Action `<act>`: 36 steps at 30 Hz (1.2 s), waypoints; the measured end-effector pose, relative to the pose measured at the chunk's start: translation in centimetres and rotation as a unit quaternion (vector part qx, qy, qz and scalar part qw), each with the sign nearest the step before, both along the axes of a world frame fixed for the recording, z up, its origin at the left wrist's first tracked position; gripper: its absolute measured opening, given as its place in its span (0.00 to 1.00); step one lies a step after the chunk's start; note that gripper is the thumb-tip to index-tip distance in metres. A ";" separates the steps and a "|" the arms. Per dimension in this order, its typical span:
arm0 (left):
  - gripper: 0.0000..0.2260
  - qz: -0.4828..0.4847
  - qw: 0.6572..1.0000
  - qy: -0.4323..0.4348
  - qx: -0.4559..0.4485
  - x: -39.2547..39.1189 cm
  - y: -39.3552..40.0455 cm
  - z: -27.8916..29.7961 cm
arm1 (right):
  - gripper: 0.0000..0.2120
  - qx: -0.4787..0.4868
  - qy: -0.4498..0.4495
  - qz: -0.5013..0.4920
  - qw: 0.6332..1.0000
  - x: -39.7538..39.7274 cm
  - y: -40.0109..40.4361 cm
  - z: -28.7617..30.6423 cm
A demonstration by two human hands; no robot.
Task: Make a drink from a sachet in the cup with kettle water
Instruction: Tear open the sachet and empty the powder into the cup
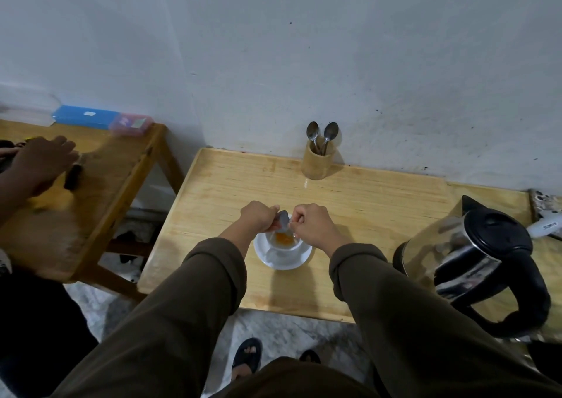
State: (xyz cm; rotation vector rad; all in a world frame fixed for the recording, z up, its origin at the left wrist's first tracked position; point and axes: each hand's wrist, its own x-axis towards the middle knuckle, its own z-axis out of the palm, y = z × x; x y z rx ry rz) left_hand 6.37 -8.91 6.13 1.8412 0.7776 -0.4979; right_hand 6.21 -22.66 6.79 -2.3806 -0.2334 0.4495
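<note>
Both hands (258,216) (311,225) pinch sachet (283,218) — above cup (284,245).

Pretty dim, flat indoor light with a bluish cast on the wall (273,47). Soft shadows fall toward the viewer under the cup (281,245). The kettle (474,263) at right shows steel glare and wide-angle stretch. The other person's hand (42,160) at far left is motion-blurred.

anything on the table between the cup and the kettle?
No. In the head view the tabletop between the cup and the kettle is bare wood; only the right hand and its sleeve pass above it.
</note>
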 end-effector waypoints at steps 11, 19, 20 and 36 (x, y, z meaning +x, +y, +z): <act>0.08 0.057 0.982 -0.037 -0.175 -0.7 2.3 0.1 | 0.16 -0.028 -0.036 0.047 0.998 0.1 -0.5 1.0; 0.04 0.037 0.965 -0.139 -0.218 -2.2 5.1 -0.4 | 0.05 -0.020 -0.071 0.031 0.997 -0.1 1.8 1.2; 0.05 0.042 0.966 -0.149 -0.208 -2.4 5.5 -0.5 | 0.06 -0.017 -0.064 0.023 0.998 -0.3 2.4 1.2; 0.10 -0.032 0.986 -0.105 0.127 -7.0 10.2 -8.6 | 0.16 -0.288 -0.010 0.149 0.946 -3.9 11.3 -1.8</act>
